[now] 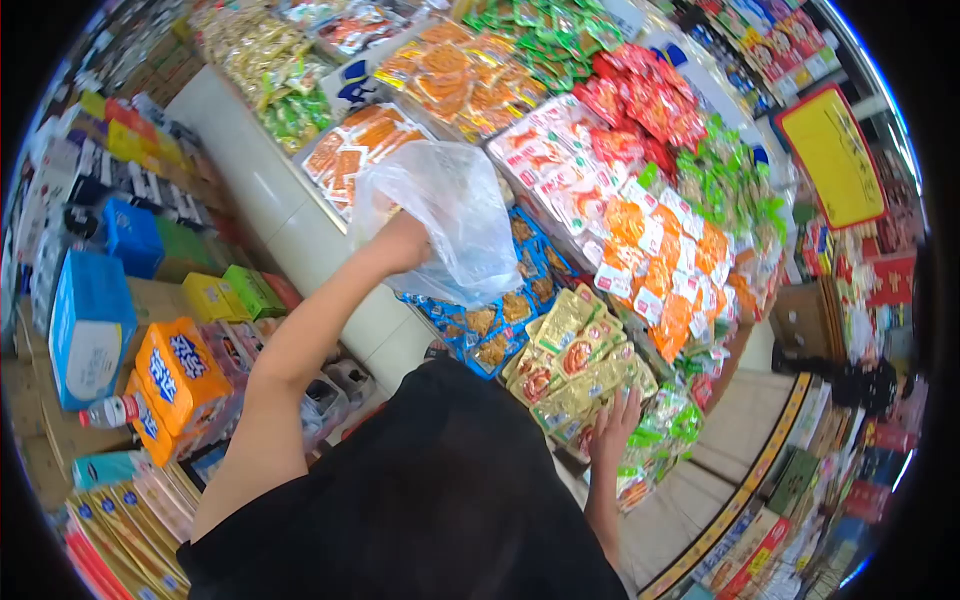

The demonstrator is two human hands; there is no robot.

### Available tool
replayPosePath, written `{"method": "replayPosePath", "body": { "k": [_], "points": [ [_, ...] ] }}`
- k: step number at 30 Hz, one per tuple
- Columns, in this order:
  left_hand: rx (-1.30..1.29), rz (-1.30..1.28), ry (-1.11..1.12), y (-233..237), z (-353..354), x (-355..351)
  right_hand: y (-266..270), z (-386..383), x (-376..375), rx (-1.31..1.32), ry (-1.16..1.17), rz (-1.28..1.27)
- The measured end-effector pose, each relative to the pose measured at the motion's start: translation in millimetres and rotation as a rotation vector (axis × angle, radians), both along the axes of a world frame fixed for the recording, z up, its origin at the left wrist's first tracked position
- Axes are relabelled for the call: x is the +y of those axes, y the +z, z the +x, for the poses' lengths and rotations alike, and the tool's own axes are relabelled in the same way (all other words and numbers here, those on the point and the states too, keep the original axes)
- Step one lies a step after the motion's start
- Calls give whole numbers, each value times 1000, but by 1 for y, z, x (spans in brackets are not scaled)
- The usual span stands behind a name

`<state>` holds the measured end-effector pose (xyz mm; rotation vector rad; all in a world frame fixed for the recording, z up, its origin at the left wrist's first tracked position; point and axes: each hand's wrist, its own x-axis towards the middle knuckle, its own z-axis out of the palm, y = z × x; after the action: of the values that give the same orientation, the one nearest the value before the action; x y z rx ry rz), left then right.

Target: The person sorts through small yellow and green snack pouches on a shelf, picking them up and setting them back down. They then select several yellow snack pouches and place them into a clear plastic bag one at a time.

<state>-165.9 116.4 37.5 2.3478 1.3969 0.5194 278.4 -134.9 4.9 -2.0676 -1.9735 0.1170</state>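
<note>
My left hand [405,243] is closed on a thin, clear plastic bag [455,215], which billows out over the snack display. Below the bag lie blue snack packets [485,330] in a compartment. My right hand [613,425] rests at the near edge of a pile of gold-green snack packets [570,350], its fingers stretched out and nothing seen in them. Whether its fingertips press on a packet is hard to tell. Green-and-clear packets [665,430] lie just right of that hand.
Compartments around hold orange-and-white packets [660,260], red packets [650,95] and brown stick snacks [360,150]. A yellow sign [832,155] stands at right. Orange boxed goods [180,375] and a blue-white carton [90,325] are stacked at left, across a tiled aisle [285,210].
</note>
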Motion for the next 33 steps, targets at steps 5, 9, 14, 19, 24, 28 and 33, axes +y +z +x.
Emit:
{"method": "replayPosePath", "body": {
  "k": [5,9,14,19,24,28,33],
  "points": [
    [46,-429,41,6,-16,20,14,-33,-12,138,-170,50],
    [29,-297,26,30,-14,9,10,-43,-28,134,-195,98],
    [205,41,-121,3,-18,17,2,-53,-44,215,-299,79],
    [208,281,-159,-20,-4,36,6,-60,-47,295,-348,65],
    [259,192,-89,-16,11,43,1,-62,-52,296,-347,55],
    [229,276,-1,-58,15,72,1,-65,-54,306,-347,54],
    [236,206,-56,-38,5,62,-1,-67,-58,360,-373,66]
  ]
}}
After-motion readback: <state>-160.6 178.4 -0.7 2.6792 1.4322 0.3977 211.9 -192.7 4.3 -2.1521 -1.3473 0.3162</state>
